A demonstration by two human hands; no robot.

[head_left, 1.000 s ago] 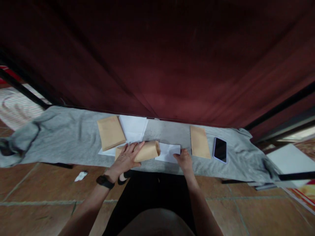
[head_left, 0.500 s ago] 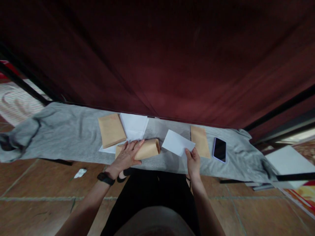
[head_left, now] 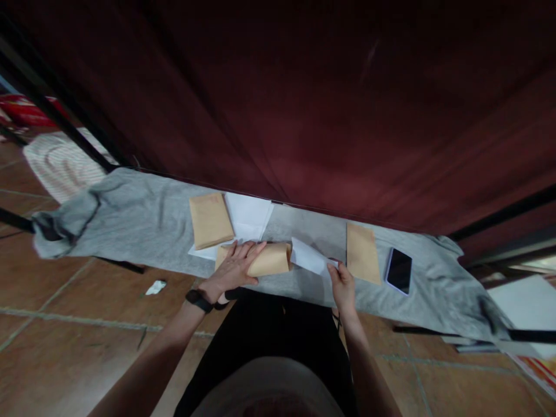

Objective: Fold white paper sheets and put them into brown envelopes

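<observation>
My left hand (head_left: pixel 238 265) lies with fingers stretched over a brown paper envelope (head_left: pixel 274 260), pressing it to the grey cloth. The envelope's mouth gapes on its right side. Between thumb and fingers my right hand (head_left: pixel 341 282) pinches the right end of a folded-looking white sheet of paper (head_left: pixel 309 256). The sheet's left end is at the envelope's mouth; whether its edge is inside I cannot tell. Beyond my left hand lie a stack of brown envelopes (head_left: pixel 211 220) and white papers (head_left: pixel 248 215). Another brown envelope (head_left: pixel 363 252) lies flat to the right of my right hand.
A phone (head_left: pixel 399 270) lies at the right on the grey cloth (head_left: pixel 143 214) covering a narrow bench. A dark red panel (head_left: pixel 278 116) rises along its far side. Dark metal bars flank both ends. A crumpled white scrap (head_left: pixel 156 287) is on the tiled floor.
The white sheet has tilted and come up to the envelope's mouth. My left hand stays on the envelope. The whole view has shifted slightly.
</observation>
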